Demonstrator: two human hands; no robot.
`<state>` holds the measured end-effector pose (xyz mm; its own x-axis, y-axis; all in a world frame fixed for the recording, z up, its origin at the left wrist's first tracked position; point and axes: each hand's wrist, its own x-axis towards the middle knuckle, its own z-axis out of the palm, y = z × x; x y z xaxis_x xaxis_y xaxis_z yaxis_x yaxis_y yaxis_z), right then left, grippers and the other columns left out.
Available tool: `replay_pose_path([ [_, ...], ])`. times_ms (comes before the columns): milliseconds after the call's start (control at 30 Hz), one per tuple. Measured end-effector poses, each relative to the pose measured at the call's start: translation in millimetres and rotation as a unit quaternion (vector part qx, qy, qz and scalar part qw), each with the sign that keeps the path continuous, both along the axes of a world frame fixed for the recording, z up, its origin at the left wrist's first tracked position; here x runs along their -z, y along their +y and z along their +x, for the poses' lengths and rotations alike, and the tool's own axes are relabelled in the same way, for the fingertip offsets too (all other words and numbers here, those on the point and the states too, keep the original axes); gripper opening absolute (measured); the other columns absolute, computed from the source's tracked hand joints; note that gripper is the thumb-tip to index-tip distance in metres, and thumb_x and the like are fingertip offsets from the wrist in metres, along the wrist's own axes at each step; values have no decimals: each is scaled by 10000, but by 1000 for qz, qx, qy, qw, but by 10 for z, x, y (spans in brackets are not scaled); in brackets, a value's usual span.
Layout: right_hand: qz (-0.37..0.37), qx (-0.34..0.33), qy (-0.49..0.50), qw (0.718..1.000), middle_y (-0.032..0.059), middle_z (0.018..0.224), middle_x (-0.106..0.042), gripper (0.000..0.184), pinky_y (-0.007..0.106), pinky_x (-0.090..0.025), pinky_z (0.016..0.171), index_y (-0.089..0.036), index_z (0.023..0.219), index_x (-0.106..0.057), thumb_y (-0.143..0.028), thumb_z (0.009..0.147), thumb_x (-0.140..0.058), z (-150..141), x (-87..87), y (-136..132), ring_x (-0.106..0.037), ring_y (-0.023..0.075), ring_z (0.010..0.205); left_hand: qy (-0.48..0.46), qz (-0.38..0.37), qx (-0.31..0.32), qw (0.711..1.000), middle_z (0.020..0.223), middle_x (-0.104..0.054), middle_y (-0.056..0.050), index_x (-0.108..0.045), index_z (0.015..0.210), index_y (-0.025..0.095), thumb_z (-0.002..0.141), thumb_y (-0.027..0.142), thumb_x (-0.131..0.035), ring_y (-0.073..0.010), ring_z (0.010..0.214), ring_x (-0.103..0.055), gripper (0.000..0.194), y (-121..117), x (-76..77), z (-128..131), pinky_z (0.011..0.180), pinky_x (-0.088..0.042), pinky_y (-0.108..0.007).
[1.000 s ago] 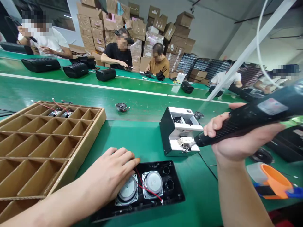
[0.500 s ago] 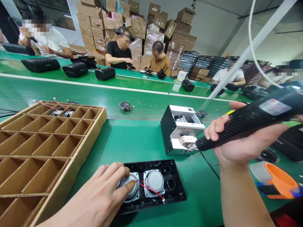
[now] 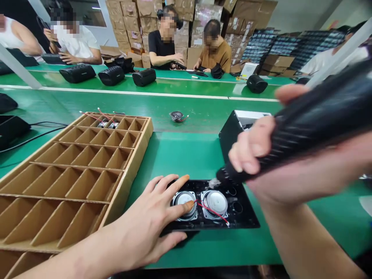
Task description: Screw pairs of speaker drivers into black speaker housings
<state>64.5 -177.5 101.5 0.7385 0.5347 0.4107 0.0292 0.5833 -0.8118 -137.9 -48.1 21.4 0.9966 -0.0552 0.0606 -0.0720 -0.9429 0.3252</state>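
Observation:
A black speaker panel (image 3: 247,219) lies on the green mat in front of me, with two round silver speaker drivers (image 3: 215,202) seated in it and a red wire across them. My left hand (image 3: 151,223) rests on the panel's left end, fingers spread, one fingertip on the left driver (image 3: 183,198). My right hand (image 3: 279,170) is wrapped round a black electric screwdriver (image 3: 314,124), whose tip hovers at the panel's top edge above the right driver. Behind the screwdriver stands a black-and-white screw feeder box (image 3: 232,130), partly hidden.
A cardboard divider tray (image 3: 78,170) sits at the left, with a few wired drivers in its far cells. A loose driver (image 3: 176,116) lies on the green belt. Black speakers (image 3: 143,76) line the far table, where several people work before stacked cartons.
My right hand has carried the screwdriver from the feeder box down to the panel's top edge. The left hand slid onto the left driver. The camera moved in closer.

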Motion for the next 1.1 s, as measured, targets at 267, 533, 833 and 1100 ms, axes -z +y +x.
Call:
replay_pose_path([
  [267,30,-135,-39,990,-46,634,-589,598,281,-405,381,-256,1169,-642,-793,935,-521,-125,494,339,-496,136,411,-36,1,7,999,1690,-356,-139,-631,1423,296,943,328,-713,-433,1492,-365,488,9,54,15,1143,-414,-687],
  [533,7,-145,-65,987,-35,637,-585,592,298,-411,374,-281,1190,-610,-804,947,-475,-104,550,355,-501,149,414,-10,7,8,1000,1664,-383,-179,-663,1405,269,948,326,-711,-451,1473,-386,463,-1,-5,53,1124,-428,-709],
  [833,-4,-174,-58,983,-31,654,-584,633,298,-412,393,-289,1202,-595,-841,901,-521,-114,594,349,-504,150,428,-17,8,4,1000,1694,-344,-148,-652,1415,296,962,342,-695,-432,1486,-374,458,-2,19,15,1141,-431,-686],
  [1100,2,-180,-56,982,-34,658,-580,618,287,-396,399,-283,1207,-607,-820,916,-517,-139,568,323,-491,135,438,-27,7,-5,1000,1707,-317,-120,-637,1423,317,962,318,-687,-412,1516,-325,463,-14,43,4,1166,-404,-669],
])
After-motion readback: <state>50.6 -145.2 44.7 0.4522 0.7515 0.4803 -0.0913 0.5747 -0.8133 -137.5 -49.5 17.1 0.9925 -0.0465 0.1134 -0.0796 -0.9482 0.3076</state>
